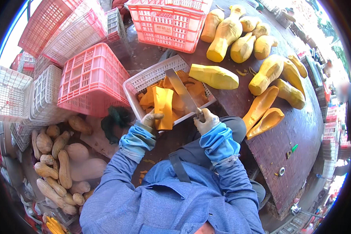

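My left hand (pixel 149 121), gloved and with a blue sleeve cover, grips the side of an orange piece of peeled squash (pixel 163 107). The piece is held over the near part of a white plastic basket (pixel 129 86). In my right hand (pixel 206 121), also gloved, is the handle of a broad-bladed knife (pixel 180 89). Its blade slants up and left across the basket, just right of the squash piece. Under both lie orange squash chunks (pixel 193 90) in the basket. A whole peeled yellow squash (pixel 214 76) rests on the table by the basket's right rim.
On the dark table (pixel 284 156) to the right lie several peeled squashes (pixel 266 74) and two hollowed halves (pixel 266 121). Pink crates (pixel 93 74) stand at the left, another pink crate (pixel 167 27) behind the basket. Unpeeled squashes (pixel 64 167) are heaped at the lower left.
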`<state>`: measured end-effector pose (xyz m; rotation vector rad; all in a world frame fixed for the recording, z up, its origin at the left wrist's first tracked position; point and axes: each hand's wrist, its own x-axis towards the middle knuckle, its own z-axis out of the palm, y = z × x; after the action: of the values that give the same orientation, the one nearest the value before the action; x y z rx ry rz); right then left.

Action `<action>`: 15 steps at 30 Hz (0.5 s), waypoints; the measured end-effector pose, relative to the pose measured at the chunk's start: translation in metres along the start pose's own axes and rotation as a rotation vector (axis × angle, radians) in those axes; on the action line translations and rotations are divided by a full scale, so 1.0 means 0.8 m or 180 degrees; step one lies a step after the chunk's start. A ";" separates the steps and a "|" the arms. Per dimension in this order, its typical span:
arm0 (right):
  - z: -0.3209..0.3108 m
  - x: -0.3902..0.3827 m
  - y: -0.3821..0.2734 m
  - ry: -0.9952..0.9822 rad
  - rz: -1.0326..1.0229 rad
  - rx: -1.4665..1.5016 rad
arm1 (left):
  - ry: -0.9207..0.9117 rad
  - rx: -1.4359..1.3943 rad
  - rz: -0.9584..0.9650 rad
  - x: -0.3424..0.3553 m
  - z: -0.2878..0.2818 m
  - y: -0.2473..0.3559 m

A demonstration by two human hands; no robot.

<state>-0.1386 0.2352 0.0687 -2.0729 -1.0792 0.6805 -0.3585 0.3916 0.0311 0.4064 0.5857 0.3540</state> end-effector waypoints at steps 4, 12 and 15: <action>-0.009 -0.006 -0.018 -0.0105 0.0054 -0.0137 | 0.0072 0.0190 -0.0307 0.015 -0.026 -0.017; -0.015 -0.007 -0.045 -0.0033 -0.0283 -0.0181 | 0.1180 0.2865 0.0150 0.027 0.003 0.032; -0.008 -0.014 -0.075 0.0381 -0.0623 0.0104 | 0.1085 0.3680 0.0406 0.026 0.008 0.053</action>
<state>-0.1688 0.2480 0.1206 -1.9232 -1.1752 0.4684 -0.3474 0.4349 0.0462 1.5174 1.0779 0.1713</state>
